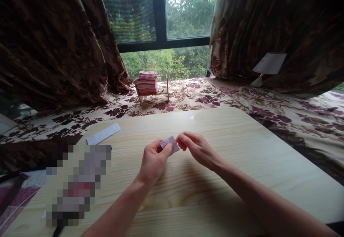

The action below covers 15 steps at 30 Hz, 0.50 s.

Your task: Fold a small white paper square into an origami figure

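Note:
My left hand (154, 160) pinches a small folded piece of white paper (172, 144) above the middle of the table, its thumb lying across the front. Just to the right of that paper is my right hand (197, 147), with its fingers curled in and their tips close to the paper's right edge. Whether those fingertips touch the paper or hold anything, I cannot make out. A long strip of paper with faint lines (103, 134) lies near the table's far left edge.
The pale wooden table (242, 179) has rounded corners. On its left lies something blurred by pixels (80, 183). Beyond, a flowered cloth (193, 97) bears a small rack (167, 86) with folded red-and-white cloths (147, 83) and a white lamp (269, 63). Patterned curtains (53, 43) flank the window.

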{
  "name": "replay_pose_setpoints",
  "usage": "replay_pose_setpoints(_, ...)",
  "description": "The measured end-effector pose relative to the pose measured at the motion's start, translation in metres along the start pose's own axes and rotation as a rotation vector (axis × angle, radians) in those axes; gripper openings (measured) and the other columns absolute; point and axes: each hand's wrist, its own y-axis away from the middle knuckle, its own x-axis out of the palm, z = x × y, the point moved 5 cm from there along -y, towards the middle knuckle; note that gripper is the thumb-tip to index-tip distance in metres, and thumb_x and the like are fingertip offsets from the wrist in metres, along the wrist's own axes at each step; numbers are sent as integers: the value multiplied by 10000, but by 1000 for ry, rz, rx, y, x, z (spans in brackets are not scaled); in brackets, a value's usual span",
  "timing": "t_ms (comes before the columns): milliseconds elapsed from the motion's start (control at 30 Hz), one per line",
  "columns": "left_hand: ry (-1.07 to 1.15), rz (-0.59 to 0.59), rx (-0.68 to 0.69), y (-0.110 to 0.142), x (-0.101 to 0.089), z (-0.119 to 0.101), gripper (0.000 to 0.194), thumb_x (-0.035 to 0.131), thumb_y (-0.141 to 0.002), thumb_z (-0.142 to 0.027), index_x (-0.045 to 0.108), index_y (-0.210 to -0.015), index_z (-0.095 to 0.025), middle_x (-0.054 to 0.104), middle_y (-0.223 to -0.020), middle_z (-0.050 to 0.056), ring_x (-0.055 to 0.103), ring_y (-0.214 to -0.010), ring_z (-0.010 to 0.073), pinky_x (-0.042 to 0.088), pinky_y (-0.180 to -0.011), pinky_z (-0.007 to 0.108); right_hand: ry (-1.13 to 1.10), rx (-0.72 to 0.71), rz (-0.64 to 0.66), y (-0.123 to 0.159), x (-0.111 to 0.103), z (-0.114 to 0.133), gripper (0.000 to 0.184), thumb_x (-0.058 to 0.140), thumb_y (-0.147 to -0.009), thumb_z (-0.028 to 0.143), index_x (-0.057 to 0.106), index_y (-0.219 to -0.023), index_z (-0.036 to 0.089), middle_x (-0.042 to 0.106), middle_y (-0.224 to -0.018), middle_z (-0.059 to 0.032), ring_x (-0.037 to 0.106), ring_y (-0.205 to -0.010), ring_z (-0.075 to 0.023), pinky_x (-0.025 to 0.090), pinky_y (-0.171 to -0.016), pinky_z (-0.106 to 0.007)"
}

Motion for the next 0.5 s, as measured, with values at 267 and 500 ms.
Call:
replay_pose_setpoints(267, 9, 21, -16, 0, 2, 2, 150, 629, -747, -259, 675, -762, -117, 647, -673, 1, 568, -659, 123, 440, -661, 234, 105, -37, 1, 3, 3, 3, 217, 485, -835, 295, 538, -677, 156, 506, -627, 18, 448, -606, -112, 361, -574, -236)
replay_pose_setpoints(500, 179, 66, -87, 0, 5, 0, 232, 611, -762, -308, 717, -837, -116, 700, -773, 51, 601, -774, 172, 451, -779, 286, 87, -48, -28, 1, 2, 2, 234, 482, -845, 334, 546, -708, 156, 512, -640, 8, 450, -608, -117, 374, -576, -241)
